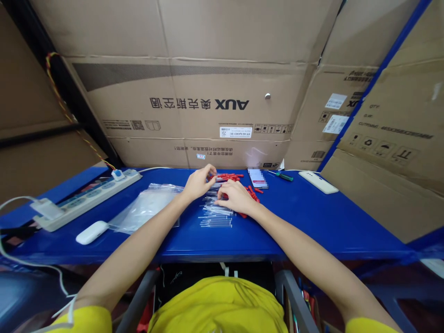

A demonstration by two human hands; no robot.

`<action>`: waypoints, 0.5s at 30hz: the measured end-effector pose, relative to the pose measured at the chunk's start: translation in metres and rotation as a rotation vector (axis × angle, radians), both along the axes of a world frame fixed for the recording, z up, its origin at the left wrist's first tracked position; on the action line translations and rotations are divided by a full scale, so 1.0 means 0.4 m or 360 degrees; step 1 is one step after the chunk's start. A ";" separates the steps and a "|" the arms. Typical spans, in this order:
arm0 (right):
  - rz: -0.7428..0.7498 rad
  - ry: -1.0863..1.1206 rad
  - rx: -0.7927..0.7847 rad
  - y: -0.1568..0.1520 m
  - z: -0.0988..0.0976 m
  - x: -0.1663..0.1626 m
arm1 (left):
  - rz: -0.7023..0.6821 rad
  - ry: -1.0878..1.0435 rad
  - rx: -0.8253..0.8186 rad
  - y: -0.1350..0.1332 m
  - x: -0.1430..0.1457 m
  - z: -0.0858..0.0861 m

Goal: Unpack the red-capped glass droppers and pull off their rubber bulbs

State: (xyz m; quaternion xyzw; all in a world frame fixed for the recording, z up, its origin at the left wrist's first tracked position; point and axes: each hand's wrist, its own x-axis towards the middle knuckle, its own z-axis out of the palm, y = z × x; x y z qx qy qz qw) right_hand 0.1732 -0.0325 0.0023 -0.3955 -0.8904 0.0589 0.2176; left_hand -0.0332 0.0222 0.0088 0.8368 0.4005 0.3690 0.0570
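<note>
On the blue table (pixel 294 222) lies a pile of thin clear rods (pixel 215 222), the nearest ones roughly lined up side by side. Small red tapered pieces (pixel 229 177) are heaped behind them, and more red pieces (pixel 252 192) are scattered to the right. My left hand (pixel 200 182) is over the far left of the pile, fingers curled in towards the thumb. Over the middle of the rods, my right hand (pixel 237 196) bends its fingers against the thumb. Whatever either hand pinches is too small or hidden to make out.
Clear plastic bags (pixel 144 210) and a white rounded case (pixel 92 232) lie to the left, near a power strip (pixel 90 199) with cables. Behind the pile are a lit phone (pixel 257 178), a green screwdriver (pixel 285 176) and a white phone (pixel 318 181). Cardboard (pixel 194 125) walls the back.
</note>
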 end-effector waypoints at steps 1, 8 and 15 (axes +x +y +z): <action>-0.0016 0.0013 0.0012 0.000 0.001 0.002 | -0.0036 -0.0042 -0.0023 0.001 0.003 -0.004; -0.0292 0.0465 0.0099 0.023 0.015 0.036 | -0.0367 -0.0686 -0.0513 0.000 0.049 -0.030; -0.0051 0.0510 0.0063 0.048 0.026 0.073 | -0.0508 -0.0870 -0.0872 -0.012 0.079 -0.047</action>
